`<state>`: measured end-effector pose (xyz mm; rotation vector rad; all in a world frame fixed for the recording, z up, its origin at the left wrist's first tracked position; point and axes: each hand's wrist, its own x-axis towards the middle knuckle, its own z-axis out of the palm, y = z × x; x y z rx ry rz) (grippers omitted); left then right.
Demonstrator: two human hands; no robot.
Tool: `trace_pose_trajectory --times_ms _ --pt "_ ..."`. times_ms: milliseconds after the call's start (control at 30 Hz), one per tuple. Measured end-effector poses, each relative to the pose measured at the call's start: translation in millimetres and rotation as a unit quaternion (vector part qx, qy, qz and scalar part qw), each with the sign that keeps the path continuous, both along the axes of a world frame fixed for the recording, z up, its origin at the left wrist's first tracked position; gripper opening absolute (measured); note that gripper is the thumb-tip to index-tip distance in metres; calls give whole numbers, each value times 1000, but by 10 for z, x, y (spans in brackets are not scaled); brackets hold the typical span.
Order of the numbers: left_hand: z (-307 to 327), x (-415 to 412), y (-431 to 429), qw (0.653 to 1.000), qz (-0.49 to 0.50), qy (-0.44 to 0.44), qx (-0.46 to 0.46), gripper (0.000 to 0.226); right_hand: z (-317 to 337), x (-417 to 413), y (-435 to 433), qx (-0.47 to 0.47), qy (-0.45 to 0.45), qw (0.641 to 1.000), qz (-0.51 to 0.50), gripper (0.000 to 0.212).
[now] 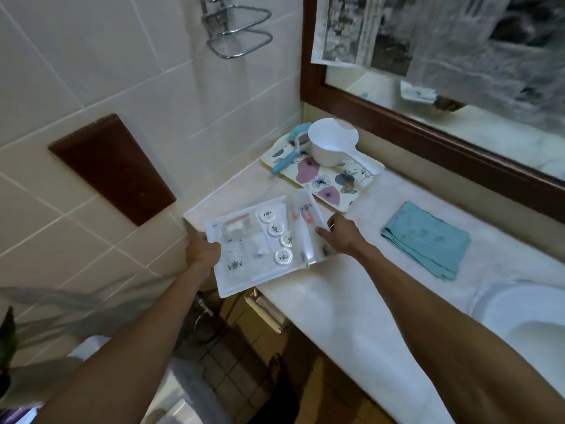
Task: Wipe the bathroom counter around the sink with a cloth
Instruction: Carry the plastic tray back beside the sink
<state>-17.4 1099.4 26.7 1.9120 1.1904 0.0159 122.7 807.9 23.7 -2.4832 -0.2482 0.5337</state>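
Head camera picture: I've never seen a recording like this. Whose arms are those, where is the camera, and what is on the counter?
No robot here: a person wears one camera on the head, looking down at their own bare arms. Both hands hold a white tray of small toiletries at the counter's left end, part of it over the edge: the left hand grips its left edge, the right hand its right side. Behind it a flowered tray carries a white scoop and a blue brush. A folded blue cloth lies untouched. The sink is at the right.
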Motion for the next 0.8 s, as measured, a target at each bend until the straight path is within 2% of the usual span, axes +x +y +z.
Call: trace_pose_trajectory --times_ms 133,433,800 --pt "185 -196 -483 997 -49 -44 -39 33 194 -449 -669 25 -8 999 -48 37" --pt "635 -619 -2013 981 -151 -108 -63 36 718 -1669 -2469 62 -48 980 -180 39" --pt "1162 -439 -4480 912 -368 -144 -112 18 1196 -2900 -4813 66 -98 919 -376 34"
